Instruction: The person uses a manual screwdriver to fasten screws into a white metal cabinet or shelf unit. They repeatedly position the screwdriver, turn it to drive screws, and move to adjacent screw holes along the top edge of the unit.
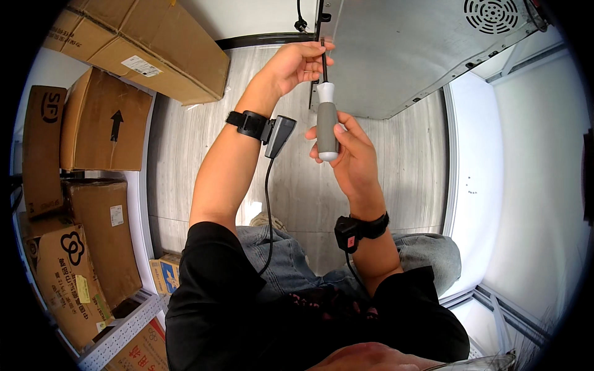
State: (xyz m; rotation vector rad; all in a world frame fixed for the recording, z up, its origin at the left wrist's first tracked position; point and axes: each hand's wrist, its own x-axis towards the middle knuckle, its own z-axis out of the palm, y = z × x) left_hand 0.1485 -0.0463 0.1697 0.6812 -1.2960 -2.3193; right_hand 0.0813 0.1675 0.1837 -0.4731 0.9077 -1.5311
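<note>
A screwdriver (pixel 327 127) with a grey and white handle and a dark shaft points away from me, its tip beside the left edge of a grey metal cabinet (pixel 396 59). My right hand (pixel 352 145) is closed round the handle, thumb along its side. At the far end of the shaft, my left hand (pixel 297 65) pinches it close to the tip with thumb and fingers. Those fingers touch or nearly touch the cabinet edge. Whether a screw sits at the tip is hidden by them.
Cardboard boxes (pixel 108 127) are stacked on a shelf (pixel 124 324) along the left, with a large carton (pixel 179 55) at the far left. A black cable (pixel 267 204) hangs from the device on my left wrist. A round vent (pixel 490 15) marks the cabinet; a white panel (pixel 489 185) stands right.
</note>
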